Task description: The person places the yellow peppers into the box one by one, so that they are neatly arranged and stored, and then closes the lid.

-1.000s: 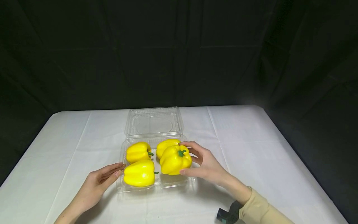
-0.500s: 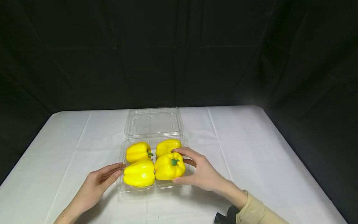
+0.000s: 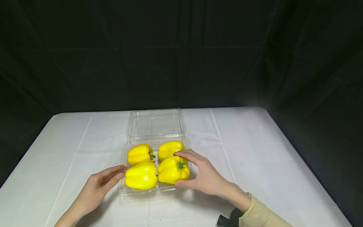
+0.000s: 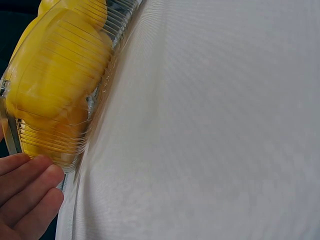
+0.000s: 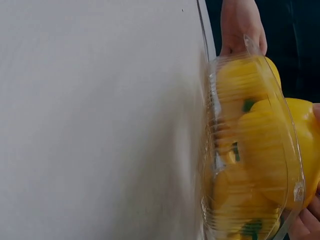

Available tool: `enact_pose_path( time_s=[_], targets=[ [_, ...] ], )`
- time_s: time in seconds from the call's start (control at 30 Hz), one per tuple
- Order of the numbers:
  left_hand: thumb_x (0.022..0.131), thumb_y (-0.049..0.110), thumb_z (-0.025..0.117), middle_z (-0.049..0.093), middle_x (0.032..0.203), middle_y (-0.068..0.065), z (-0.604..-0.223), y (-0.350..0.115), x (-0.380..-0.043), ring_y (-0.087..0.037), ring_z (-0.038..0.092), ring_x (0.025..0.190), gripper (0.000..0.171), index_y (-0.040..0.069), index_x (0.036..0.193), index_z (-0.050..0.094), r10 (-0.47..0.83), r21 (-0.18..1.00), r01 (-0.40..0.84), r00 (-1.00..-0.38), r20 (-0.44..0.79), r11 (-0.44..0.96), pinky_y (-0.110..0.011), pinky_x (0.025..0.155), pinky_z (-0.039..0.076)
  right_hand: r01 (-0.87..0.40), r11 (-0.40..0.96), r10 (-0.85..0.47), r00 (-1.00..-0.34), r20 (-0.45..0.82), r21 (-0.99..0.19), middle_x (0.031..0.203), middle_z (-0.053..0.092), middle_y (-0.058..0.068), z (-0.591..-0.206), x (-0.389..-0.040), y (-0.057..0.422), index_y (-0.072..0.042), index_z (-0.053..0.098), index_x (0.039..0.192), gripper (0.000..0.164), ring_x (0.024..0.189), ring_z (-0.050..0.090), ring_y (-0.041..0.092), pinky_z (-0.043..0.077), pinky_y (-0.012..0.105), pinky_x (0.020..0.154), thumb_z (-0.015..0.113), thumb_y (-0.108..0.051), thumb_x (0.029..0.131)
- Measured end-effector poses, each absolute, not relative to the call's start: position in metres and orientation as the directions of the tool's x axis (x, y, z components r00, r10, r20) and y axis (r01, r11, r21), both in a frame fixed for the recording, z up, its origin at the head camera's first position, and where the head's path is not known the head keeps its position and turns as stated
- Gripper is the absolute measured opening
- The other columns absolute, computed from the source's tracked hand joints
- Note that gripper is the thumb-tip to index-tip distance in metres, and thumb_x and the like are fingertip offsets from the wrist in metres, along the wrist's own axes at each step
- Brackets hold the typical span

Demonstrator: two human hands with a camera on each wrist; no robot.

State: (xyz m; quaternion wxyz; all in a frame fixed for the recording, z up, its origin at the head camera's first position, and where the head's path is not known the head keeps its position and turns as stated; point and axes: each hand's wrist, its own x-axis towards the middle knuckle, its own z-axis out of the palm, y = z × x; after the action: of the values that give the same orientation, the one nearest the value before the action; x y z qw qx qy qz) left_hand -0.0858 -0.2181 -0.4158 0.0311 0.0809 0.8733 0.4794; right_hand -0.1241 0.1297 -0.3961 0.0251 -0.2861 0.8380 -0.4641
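Note:
In the head view, my right hand [image 3: 205, 176] holds a yellow bell pepper [image 3: 170, 170] between thumb and fingers at the front right of a clear plastic container [image 3: 167, 190]. Its green stem points right. My left hand [image 3: 99, 187] pinches the container's left rim, and the left wrist view shows its fingers [image 4: 35, 180] against the ribbed wall. Three more yellow bell peppers lie inside: one front left [image 3: 141, 176], one back left [image 3: 139, 154] and one back right [image 3: 170, 148], the last partly hidden. Through the wall, the right wrist view shows the held pepper [image 5: 305, 135] reaching above the rim.
The container's hinged lid [image 3: 156, 124] lies folded open behind it on the white tablecloth [image 3: 255, 151]. A black curtain [image 3: 181, 56] hangs behind the table and along its sides. A black device [image 3: 229, 219] sits by the right sleeve.
My right hand has brought its bell pepper left and down into the container's front right. Over the last half second the pepper has turned slightly and shifted right. My left hand stays put.

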Motion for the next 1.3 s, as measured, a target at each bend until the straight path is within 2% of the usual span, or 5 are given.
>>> enact_pose_path(
  time_s=[0.37, 0.6, 0.73, 1.07, 1.3],
  targets=[
    [0.101, 0.034, 0.060, 0.065, 0.134, -0.007, -0.415, -0.218, -0.086, -0.010, 0.064, 0.115, 0.043, 0.008, 0.135, 0.061, 0.165, 0.841, 0.106, -0.986, 0.020, 0.531, -0.015, 0.089, 0.052, -0.528, 0.375, -0.467, -0.818, 0.337, -0.762, 0.133, 0.060, -0.014, -0.394, -0.120, 0.126, -0.024, 0.062, 0.132, 0.062, 0.127, 0.055, 0.013, 0.047, 0.045, 0.107, 0.088, -0.034, 0.077],
    [0.101, 0.033, 0.060, 0.065, 0.133, -0.008, -0.416, -0.219, -0.086, -0.023, 0.065, 0.117, 0.043, 0.006, 0.134, 0.061, 0.159, 0.835, 0.111, -0.987, 0.029, 0.539, -0.031, 0.092, 0.057, -0.532, 0.423, -0.503, -0.811, 0.299, -0.733, 0.134, 0.062, -0.010, -0.387, -0.124, 0.135, -0.025, 0.063, 0.130, 0.061, 0.128, 0.056, 0.015, 0.047, 0.045, 0.107, 0.089, -0.030, 0.075],
    [0.101, 0.033, 0.060, 0.065, 0.133, -0.009, -0.417, -0.219, -0.085, -0.025, 0.065, 0.117, 0.043, 0.006, 0.134, 0.061, 0.154, 0.837, 0.106, -0.988, 0.026, 0.536, -0.033, 0.092, 0.057, -0.526, 0.428, -0.521, -0.808, 0.275, -0.735, 0.135, 0.062, -0.008, -0.387, -0.125, 0.135, -0.025, 0.063, 0.131, 0.061, 0.128, 0.056, 0.017, 0.048, 0.045, 0.107, 0.088, -0.033, 0.077],
    [0.101, 0.032, 0.060, 0.066, 0.132, -0.007, -0.416, -0.219, -0.083, -0.011, 0.065, 0.115, 0.040, 0.008, 0.134, 0.062, 0.163, 0.842, 0.127, -0.985, 0.047, 0.524, -0.016, 0.090, 0.051, -0.564, 0.447, -0.549, -0.786, 0.285, -0.695, 0.135, 0.057, -0.016, -0.400, -0.125, 0.136, -0.025, 0.062, 0.134, 0.060, 0.123, 0.058, 0.011, 0.051, 0.043, 0.101, 0.084, -0.039, 0.080],
    [0.101, 0.031, 0.061, 0.067, 0.131, -0.006, -0.417, -0.215, -0.086, -0.009, 0.064, 0.116, 0.039, 0.008, 0.133, 0.063, 0.186, 0.858, 0.140, -0.981, 0.053, 0.494, -0.015, 0.091, 0.051, -0.625, 0.494, -0.568, -0.759, 0.320, -0.604, 0.141, 0.056, -0.009, -0.406, -0.119, 0.141, -0.022, 0.058, 0.139, 0.065, 0.130, 0.055, 0.016, 0.048, 0.044, 0.106, 0.084, -0.036, 0.081]
  ],
)
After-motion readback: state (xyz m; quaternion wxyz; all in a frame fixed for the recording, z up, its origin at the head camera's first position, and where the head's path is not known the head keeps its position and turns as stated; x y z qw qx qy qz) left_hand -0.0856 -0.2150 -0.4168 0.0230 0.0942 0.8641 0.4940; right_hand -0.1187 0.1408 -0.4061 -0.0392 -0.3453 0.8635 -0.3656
